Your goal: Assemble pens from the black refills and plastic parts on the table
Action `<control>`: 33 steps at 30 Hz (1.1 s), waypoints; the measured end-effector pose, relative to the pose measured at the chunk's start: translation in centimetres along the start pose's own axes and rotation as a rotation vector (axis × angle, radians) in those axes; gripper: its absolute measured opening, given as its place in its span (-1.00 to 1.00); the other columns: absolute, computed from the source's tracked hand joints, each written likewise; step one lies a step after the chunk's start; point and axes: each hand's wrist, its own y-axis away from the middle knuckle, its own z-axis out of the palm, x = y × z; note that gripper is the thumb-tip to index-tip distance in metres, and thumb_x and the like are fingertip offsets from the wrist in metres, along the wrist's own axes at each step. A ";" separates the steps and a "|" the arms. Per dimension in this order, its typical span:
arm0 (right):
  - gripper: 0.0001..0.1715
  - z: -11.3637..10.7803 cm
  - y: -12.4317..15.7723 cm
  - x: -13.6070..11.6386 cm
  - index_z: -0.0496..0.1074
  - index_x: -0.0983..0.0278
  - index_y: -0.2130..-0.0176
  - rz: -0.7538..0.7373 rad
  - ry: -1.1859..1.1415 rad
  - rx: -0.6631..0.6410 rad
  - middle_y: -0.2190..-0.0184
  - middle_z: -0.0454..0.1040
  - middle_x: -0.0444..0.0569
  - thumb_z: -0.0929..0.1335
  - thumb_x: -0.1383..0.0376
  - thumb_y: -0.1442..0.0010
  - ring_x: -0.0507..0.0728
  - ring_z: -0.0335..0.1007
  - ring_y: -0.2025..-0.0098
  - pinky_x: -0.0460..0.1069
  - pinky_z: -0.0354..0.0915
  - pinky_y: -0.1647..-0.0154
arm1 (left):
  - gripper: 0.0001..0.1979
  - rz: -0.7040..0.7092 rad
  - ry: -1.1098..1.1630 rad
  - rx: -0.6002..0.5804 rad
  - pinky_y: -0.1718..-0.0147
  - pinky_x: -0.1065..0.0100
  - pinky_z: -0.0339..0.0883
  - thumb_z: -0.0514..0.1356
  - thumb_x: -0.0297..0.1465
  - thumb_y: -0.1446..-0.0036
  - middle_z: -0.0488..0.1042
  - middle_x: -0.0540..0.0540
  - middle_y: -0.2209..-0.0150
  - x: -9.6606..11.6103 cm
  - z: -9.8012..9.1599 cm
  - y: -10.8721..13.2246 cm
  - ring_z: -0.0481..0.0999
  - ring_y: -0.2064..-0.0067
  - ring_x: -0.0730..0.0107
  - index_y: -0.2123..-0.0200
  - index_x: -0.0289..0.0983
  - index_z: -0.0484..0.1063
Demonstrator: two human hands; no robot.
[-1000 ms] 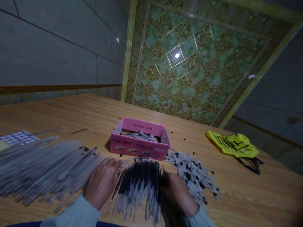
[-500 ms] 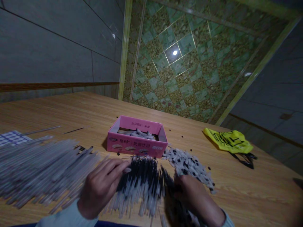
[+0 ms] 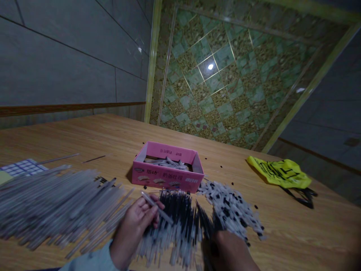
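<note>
The left hand (image 3: 134, 222) pinches a tube (image 3: 163, 214), best held lightly above the near sticks (image 3: 179, 207); whether the right hand (image 3: 229, 244) grips, one cannot tell.

On the counter (image 3: 296, 233), a box (image 3: 167, 180) holds sticks (image 3: 169, 163). Between it and the near edge lie rods (image 3: 176, 210), with tubes (image 3: 53, 207) to their left, bits (image 3: 232, 207) to their right. A cloth (image 3: 26, 165) lies behind the tubes; a bag (image 3: 282, 173), by the far edge.
</note>
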 end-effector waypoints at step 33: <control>-0.80 1.0 -2.1 -3.6 0.31 0.24 0.46 -0.547 -0.296 0.314 0.35 0.32 -0.13 0.27 0.53 -0.08 0.03 0.25 0.29 -0.11 0.06 0.39 | -0.73 -0.241 0.113 0.020 0.55 0.51 0.16 0.23 -0.35 0.00 0.50 -0.08 0.33 -1.1 -0.6 -0.3 0.29 0.52 0.60 0.20 -0.29 0.33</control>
